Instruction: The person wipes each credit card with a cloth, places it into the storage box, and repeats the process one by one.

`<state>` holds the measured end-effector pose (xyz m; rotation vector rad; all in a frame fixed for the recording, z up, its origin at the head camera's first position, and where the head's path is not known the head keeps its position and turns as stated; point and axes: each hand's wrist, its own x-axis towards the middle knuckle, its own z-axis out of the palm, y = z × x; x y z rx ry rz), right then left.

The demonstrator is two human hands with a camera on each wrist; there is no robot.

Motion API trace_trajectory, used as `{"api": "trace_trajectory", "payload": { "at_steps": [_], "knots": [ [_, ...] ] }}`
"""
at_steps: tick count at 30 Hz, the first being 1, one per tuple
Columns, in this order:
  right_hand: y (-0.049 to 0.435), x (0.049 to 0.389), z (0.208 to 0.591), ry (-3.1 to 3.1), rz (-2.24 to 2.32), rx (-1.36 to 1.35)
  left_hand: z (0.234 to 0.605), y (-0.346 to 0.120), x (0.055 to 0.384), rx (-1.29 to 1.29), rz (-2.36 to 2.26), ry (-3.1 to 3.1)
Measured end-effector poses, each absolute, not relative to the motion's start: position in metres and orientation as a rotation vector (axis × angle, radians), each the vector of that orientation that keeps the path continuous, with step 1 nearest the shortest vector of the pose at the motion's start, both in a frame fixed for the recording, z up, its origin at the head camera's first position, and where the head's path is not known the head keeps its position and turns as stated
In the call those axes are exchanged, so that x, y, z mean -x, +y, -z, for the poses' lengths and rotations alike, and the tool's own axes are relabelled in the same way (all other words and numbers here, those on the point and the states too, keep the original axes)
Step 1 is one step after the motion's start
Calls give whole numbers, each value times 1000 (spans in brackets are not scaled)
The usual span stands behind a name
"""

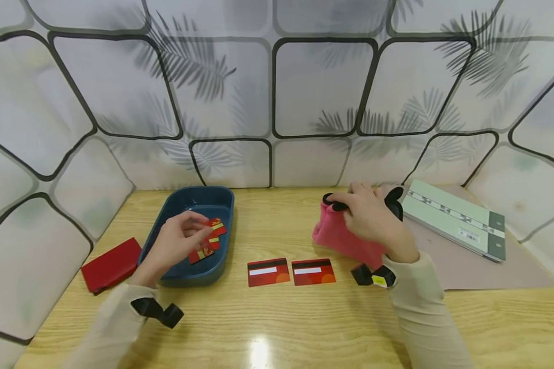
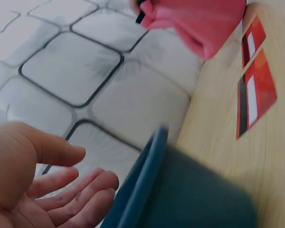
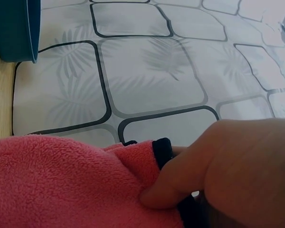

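Note:
My right hand (image 1: pixel 371 218) grips the black-trimmed top of a fuzzy pink pouch (image 1: pixel 334 233), thumb pressed on its cloth in the right wrist view. The pouch's inside is hidden. Over a dark blue tub (image 1: pixel 198 280) hangs my left hand (image 1: pixel 173 241), fingers loosely bent and holding nothing, as the left wrist view shows. Several small red-and-gold cards (image 1: pixel 202 254) lie inside the tub, partly covered by that hand in the head view. Between the hands, two red bank cards (image 1: pixel 268 279) (image 1: pixel 313 278) lie side by side, stripe side up.
A red wallet-like folder (image 1: pixel 111 264) lies left of the tub, partly under my left forearm. On the right, a pale green notebook or box (image 1: pixel 454 218) rests on a pinkish-grey mat (image 1: pixel 475 274). Patterned cloth (image 1: pixel 304 159) rises behind the wooden table (image 1: pixel 277 328).

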<state>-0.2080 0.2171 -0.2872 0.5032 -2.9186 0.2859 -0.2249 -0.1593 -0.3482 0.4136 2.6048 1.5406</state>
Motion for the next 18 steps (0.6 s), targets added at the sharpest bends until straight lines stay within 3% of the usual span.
{"api": "trace_trajectory", "payload": {
  "at_steps": [8,18],
  "knots": [
    [219,205,286,-2903,-301,-502,354,-138,217,-700,-1631,2280],
    [216,207,287,-2901,-309,-528,369,-100,199,-886,-1500,2325]
  ]
}}
